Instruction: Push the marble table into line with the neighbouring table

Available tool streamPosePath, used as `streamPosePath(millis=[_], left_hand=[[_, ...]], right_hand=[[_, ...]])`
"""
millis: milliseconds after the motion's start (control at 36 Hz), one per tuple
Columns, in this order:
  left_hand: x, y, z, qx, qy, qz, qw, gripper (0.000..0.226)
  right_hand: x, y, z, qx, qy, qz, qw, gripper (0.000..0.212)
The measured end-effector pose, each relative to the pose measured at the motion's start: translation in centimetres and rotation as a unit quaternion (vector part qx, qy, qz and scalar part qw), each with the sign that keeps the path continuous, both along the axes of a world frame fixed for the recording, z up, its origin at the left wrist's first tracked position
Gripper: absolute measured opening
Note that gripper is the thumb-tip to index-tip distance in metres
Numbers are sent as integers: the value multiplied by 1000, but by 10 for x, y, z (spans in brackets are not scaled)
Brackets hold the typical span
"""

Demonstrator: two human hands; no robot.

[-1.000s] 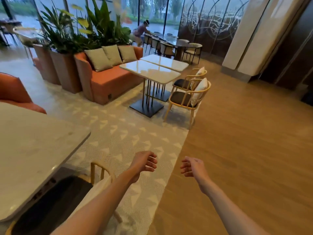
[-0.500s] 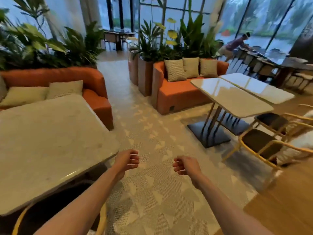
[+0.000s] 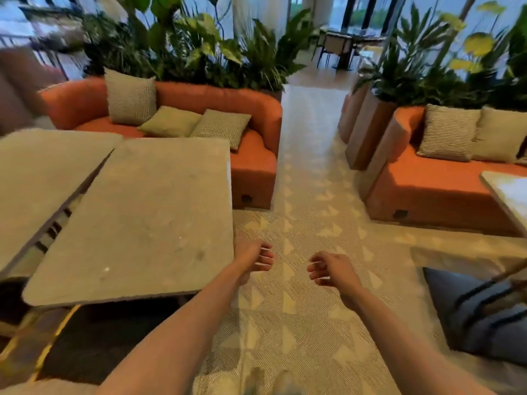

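A grey marble table fills the left of the view, turned at an angle. Its neighbouring marble table lies further left, with a wedge-shaped gap between the two tops. My left hand hovers just off the near right corner of the angled table, fingers loosely curled, holding nothing and apart from the top. Over the patterned carpet to the right hangs my right hand, also loosely curled with nothing in it.
An orange sofa with cushions stands behind the tables, backed by planters. A second orange sofa is at the right, with another tabletop's corner and its dark base. A carpeted aisle runs between.
My view has swung left, bringing both marble tables and the sofa behind them into view. My hands stay raised in front of me, now right beside the angled table's corner.
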State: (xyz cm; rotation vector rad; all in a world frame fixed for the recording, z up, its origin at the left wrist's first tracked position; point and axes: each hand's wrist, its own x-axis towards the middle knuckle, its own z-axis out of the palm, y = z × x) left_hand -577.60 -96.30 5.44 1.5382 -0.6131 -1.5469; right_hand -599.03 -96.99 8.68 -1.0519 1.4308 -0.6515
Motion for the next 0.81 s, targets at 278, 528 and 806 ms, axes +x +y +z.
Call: streamPosePath(millis=[278,528,806], left_hand=[[25,-129,26,15,65,196,978,22],[79,-97,17,21,2,504,863,15],[-2,-65,-4,114,-7,698,707,17]], right_hand=[[48,-213,39,-28,25,139,990,22],[162,-273,27,-27,33,435,899,17],[191,-277,18,-62,52,679,729,19]])
